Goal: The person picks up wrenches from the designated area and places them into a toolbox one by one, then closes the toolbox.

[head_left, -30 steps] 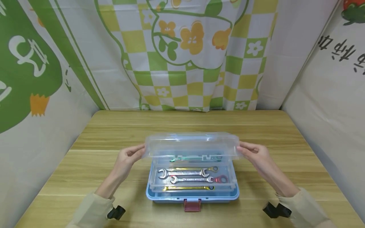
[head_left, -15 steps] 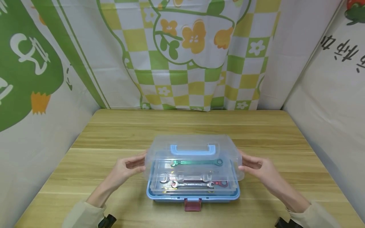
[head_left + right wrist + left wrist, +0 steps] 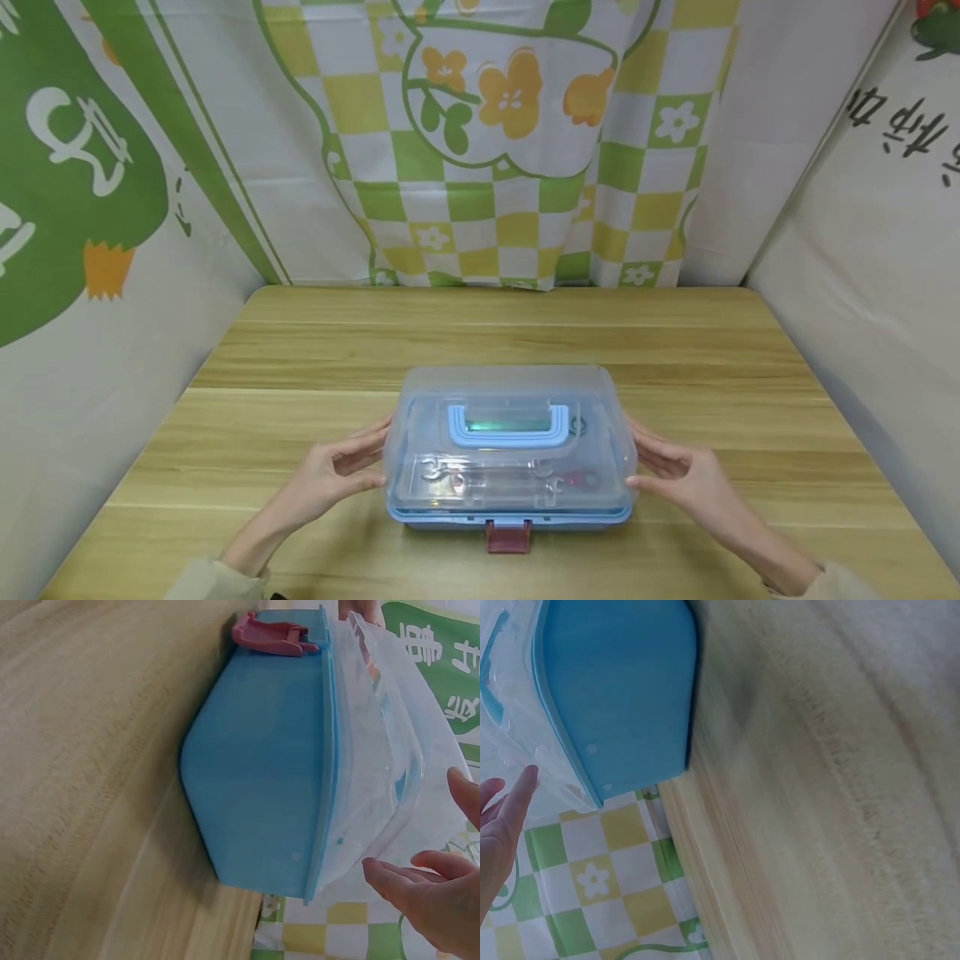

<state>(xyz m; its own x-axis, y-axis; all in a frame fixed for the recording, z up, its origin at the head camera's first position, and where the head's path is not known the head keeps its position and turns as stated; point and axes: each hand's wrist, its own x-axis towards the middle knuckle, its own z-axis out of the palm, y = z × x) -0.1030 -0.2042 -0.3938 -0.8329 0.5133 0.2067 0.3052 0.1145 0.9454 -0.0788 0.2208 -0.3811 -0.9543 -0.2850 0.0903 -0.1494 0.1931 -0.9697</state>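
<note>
A blue toolbox (image 3: 435, 525) stands on the table, its clear lid (image 3: 517, 379) lying over the top. Whether the lid's front edge is fully seated, I cannot tell. My left hand (image 3: 326, 483) is at the lid's left end, a straight fingertip touching it in the left wrist view. At the right end, my right hand (image 3: 693, 483) has its fingertips at the lid, the thumb apart from the fingers in the right wrist view. Through the plastic show several wrenches (image 3: 487, 475), some blurred. The lid carries a blue handle (image 3: 510, 439). A dark red latch (image 3: 508, 537) hangs unfastened in front.
The wooden table (image 3: 300, 367) surrounds the toolbox. A checked green and yellow curtain (image 3: 480, 217) hangs behind the table's far edge. Printed cloth walls (image 3: 847, 275) border the left and right sides.
The clear lid has swung down toward me from a raised position and now covers the wrenches. Both hands have moved down and nearer with it, staying at its ends.
</note>
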